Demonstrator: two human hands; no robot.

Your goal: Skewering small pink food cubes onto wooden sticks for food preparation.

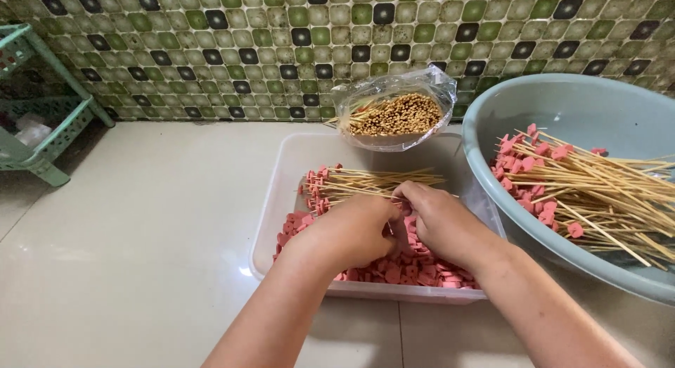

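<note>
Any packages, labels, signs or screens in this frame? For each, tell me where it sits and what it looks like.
Clear plastic bag of bare bamboo skewers: against the tiled wall behind the tray, open-mouthed, crinkled, tan stick ends showing.
Translucent rectangular plastic tray: on the floor at centre, holding pink meat slices and threaded skewers; both hands are over it.
No labels, signs or screens are visible.

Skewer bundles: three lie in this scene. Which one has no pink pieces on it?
The bundle in the clear plastic bag by the tiled wall: bare sticks. Those in the tray and basin carry pink pieces.
</note>
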